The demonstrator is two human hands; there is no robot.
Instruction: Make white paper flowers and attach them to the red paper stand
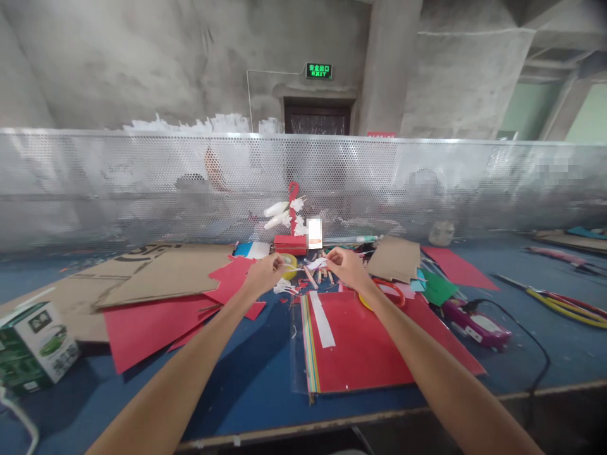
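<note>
The right hand (349, 266), beyond the far edge of the red-topped stack of sheets (360, 347), pinches a white paper strip (317, 263) between thumb and fingertips, the strip lying past the stack's far left corner; the left hand (266, 273), farther left of that corner, has its fingertips pressed together on a thin white end (296, 268), and whether this joins the strip I cannot tell. A yellow tape roll (289, 275) sits beside the left hand, left of and beyond the stack. A flat white strip (322, 321) lies on the stack near its left edge, and a red loop handle (397, 292) rests at its far edge, near the right forearm. Beyond the stack stand white flowers (277, 211) and a red box (290, 244); right of it lie a green sheet (439, 288) and a purple device (480, 328), left of it red sheets (161, 322) under cardboard (165, 273)
</note>
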